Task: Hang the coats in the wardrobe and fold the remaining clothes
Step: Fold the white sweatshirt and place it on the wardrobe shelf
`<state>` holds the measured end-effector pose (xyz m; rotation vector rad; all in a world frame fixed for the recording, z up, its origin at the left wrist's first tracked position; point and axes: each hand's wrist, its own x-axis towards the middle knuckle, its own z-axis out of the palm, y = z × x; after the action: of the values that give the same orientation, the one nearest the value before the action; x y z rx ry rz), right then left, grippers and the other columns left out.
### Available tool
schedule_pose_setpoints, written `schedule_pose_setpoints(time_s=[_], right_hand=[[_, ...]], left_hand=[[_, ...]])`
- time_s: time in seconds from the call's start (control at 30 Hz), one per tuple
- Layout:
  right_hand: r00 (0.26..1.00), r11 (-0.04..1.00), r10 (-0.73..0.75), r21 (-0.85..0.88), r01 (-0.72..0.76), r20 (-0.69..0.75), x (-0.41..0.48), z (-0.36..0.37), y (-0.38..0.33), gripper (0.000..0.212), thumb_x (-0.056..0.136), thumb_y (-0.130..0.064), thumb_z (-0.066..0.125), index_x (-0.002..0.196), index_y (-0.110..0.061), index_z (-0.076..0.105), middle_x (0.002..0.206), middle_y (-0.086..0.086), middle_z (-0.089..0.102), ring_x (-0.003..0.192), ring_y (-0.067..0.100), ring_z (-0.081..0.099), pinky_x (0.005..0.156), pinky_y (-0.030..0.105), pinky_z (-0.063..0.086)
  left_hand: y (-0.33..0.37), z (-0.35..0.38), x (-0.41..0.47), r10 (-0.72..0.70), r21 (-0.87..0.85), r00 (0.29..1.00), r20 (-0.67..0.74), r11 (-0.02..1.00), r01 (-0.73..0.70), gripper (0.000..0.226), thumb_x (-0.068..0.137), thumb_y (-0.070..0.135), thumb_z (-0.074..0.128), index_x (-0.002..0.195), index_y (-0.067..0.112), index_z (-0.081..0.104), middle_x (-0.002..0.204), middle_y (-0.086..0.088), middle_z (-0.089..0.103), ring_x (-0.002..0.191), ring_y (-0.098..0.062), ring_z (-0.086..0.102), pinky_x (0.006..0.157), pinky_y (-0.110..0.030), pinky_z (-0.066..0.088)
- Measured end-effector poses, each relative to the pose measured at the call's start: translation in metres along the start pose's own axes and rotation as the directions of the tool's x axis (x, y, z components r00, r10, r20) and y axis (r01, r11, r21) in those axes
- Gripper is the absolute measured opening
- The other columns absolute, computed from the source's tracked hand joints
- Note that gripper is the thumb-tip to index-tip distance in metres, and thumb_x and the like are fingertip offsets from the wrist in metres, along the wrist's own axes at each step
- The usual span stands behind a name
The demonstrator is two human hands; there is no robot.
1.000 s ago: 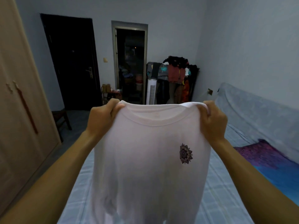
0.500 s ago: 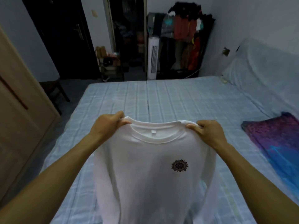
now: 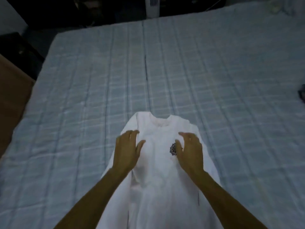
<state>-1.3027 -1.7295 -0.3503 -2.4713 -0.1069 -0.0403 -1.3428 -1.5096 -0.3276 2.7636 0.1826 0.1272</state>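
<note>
A white long-sleeved shirt [image 3: 158, 176] with a small dark flower print on the chest lies face up on the bed [image 3: 214, 80], collar pointing away from me. My left hand [image 3: 127, 151] hovers over its left shoulder with fingers spread and holds nothing. Over the chest, partly covering the print, my right hand [image 3: 190, 151] is also spread and holds nothing. Whether either palm touches the cloth is unclear. The shirt's lower part runs out of view at the bottom.
The bed has a pale blue checked sheet. A brown wardrobe [image 3: 11, 96] stands at the left edge. A white tower fan [image 3: 152, 5] stands past the foot of the bed. A dark cloth edge [image 3: 302, 95] shows at far right.
Both hands held the shirt up by its shoulders, lowered it onto the bed, and have now let go. The view tilted down toward the bed.
</note>
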Motion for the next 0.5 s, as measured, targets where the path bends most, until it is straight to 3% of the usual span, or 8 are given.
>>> schedule_pose_setpoints(time_s=[0.07,0.17,0.27,0.33,0.4,0.5], right_hand=[[0.996,0.999,0.003,-0.044,0.001,0.092,-0.030,0.029,0.029,0.038,0.089,-0.035,0.046,0.118,-0.015,0.061,0.121,0.006,0.059,0.115,0.026,0.053,0.099,0.029,0.032],[0.972,0.990,-0.011,-0.133,0.044,0.237,-0.058,0.070,0.063,0.055,0.090,-0.049,0.038,0.129,-0.015,0.054,0.137,0.013,0.049,0.129,0.031,0.044,0.105,0.041,0.033],[0.907,0.975,0.041,-0.216,0.055,0.419,-0.074,0.108,0.081,0.075,0.086,-0.067,0.023,0.149,-0.026,0.024,0.158,0.012,0.009,0.146,0.028,0.003,0.115,0.043,0.006],[0.899,0.964,0.060,-0.260,0.061,0.433,-0.082,0.131,0.085,0.080,0.083,-0.075,0.020,0.150,-0.031,0.016,0.158,0.013,0.001,0.145,0.027,-0.007,0.114,0.043,-0.006],[0.915,0.941,0.087,-0.335,0.055,0.394,-0.088,0.145,0.084,0.077,0.084,-0.070,0.030,0.148,-0.029,0.022,0.156,0.019,0.011,0.144,0.032,0.002,0.112,0.047,-0.003],[0.953,0.918,0.069,-0.393,0.055,0.296,-0.091,0.153,0.075,0.067,0.087,-0.055,0.042,0.145,-0.023,0.031,0.155,0.022,0.016,0.144,0.034,0.008,0.114,0.053,0.002]], left_hand=[[-0.023,0.044,-0.039,-0.158,-0.001,0.977,0.144,0.987,0.160,0.065,0.088,0.056,0.028,0.126,0.009,0.053,0.125,-0.013,0.057,0.115,-0.034,0.053,0.099,-0.046,0.036],[-0.058,0.089,-0.073,-0.369,0.061,0.898,0.238,0.929,0.365,0.081,0.082,0.065,0.025,0.140,0.012,0.038,0.145,-0.016,0.038,0.135,-0.033,0.034,0.109,-0.050,0.024],[-0.078,0.120,-0.075,-0.443,0.106,0.857,0.262,0.896,0.431,0.085,0.081,0.065,0.034,0.147,0.013,0.025,0.153,-0.018,0.020,0.141,-0.035,0.019,0.110,-0.053,0.019],[-0.085,0.132,-0.062,-0.481,0.129,0.845,0.233,0.877,0.463,0.081,0.084,0.057,0.046,0.146,0.010,0.025,0.150,-0.022,0.025,0.135,-0.039,0.026,0.105,-0.054,0.026],[-0.092,0.138,-0.047,-0.479,0.141,0.861,0.168,0.876,0.460,0.062,0.088,0.034,0.055,0.139,0.006,0.034,0.134,-0.025,0.040,0.118,-0.042,0.040,0.094,-0.052,0.036],[-0.112,0.127,-0.032,-0.407,0.029,0.908,0.098,0.913,0.406,0.032,0.094,0.011,0.043,0.125,0.003,0.050,0.110,-0.024,0.053,0.100,-0.039,0.051,0.084,-0.045,0.042]])
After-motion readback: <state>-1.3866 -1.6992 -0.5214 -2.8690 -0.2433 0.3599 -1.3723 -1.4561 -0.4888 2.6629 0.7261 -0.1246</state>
